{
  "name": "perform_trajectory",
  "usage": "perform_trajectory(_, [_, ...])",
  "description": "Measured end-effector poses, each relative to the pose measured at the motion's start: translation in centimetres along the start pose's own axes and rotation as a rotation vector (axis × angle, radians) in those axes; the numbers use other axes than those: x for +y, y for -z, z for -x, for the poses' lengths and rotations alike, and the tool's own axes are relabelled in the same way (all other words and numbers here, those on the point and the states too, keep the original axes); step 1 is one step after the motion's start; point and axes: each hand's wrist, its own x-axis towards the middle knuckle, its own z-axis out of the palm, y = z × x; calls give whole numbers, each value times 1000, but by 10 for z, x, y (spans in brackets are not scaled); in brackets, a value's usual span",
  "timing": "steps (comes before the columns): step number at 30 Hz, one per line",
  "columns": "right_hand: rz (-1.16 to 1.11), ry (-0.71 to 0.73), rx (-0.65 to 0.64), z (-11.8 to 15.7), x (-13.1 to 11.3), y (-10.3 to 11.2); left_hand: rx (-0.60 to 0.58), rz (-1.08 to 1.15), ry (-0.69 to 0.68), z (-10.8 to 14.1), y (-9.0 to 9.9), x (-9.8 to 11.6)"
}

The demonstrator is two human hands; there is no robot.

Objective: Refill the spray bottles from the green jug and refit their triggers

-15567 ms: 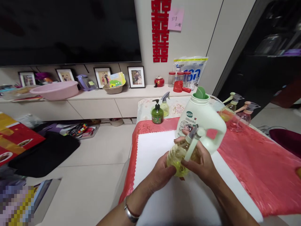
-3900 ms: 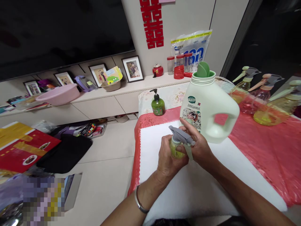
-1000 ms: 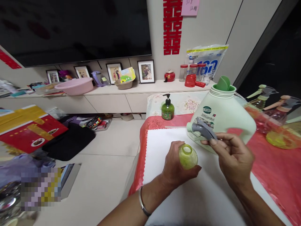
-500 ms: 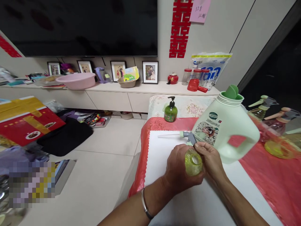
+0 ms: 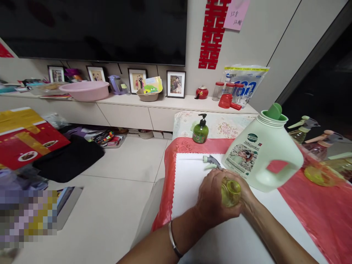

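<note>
My left hand (image 5: 210, 192), with a metal bangle on its wrist, is wrapped round a clear yellow bottle (image 5: 231, 192). The bottle has no top on, and its round mouth tilts up toward me. My right hand (image 5: 247, 192) is behind and to the right of the bottle, its fingers mostly hidden. Just beyond both hands, low over the white board, is a grey and green spray head (image 5: 211, 161) with its thin tube pointing left. Its near end meets the hands, and whether the right fingers grip it cannot be seen. A large pale green jug (image 5: 264, 150) stands close by on the right.
A green pump bottle (image 5: 200, 130) stands at the table's far side. More spray bottles (image 5: 316, 143) stand at the right on the red cover (image 5: 310, 205). Behind the table runs a low cabinet (image 5: 123, 113) with picture frames and a pink basin (image 5: 85, 91).
The spray head has dropped lower and slightly left, its trigger now showing. My right hand has slid behind the bottle, hiding its fingers. The bottle has shifted a little right and down.
</note>
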Motion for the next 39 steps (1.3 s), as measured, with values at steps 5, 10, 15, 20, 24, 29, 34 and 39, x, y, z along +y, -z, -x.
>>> perform_trajectory(5, [-57,-188,43,22,-6,7,-82,0,132,0,1,1])
perform_trajectory(10, [13,-171,140,53,-15,34,-118,-21,173,2,2,-1])
perform_trajectory(15, [229,339,287,84,-47,65,-131,-1,218,3,0,-2])
perform_trajectory(20, [172,704,643,81,-87,91,-125,15,263,2,-2,-4])
perform_trajectory(24, [299,579,547,58,-89,111,-135,6,342,-2,-1,-6])
perform_trajectory(29, [407,525,523,30,-82,110,-83,-24,384,-6,-3,-12])
perform_trajectory(34, [435,503,571,6,-85,111,-26,-53,337,-6,-7,-22])
perform_trajectory(39, [496,500,596,-1,-86,111,-5,-82,306,-7,-10,-26])
